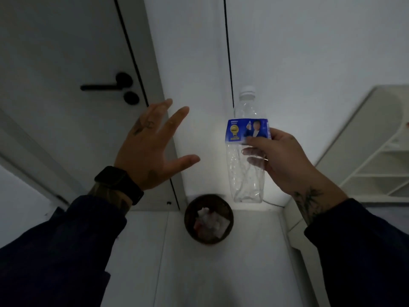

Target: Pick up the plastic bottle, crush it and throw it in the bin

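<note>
A clear plastic bottle (245,173) with a white cap and a blue label stands upright in the air, uncrushed. My right hand (281,158) grips it from the right at and just below the label. My left hand (150,149) hovers to the bottle's left with fingers spread, apart from it and holding nothing. A round dark bin (209,219) with crumpled paper inside sits on the floor in the corner, below and slightly left of the bottle.
A grey door with a black lever handle (106,85) fills the left side. A white shelf unit (376,156) stands at the right. A thin black cable (229,63) runs down the wall behind the bottle. Pale floor lies in front of the bin.
</note>
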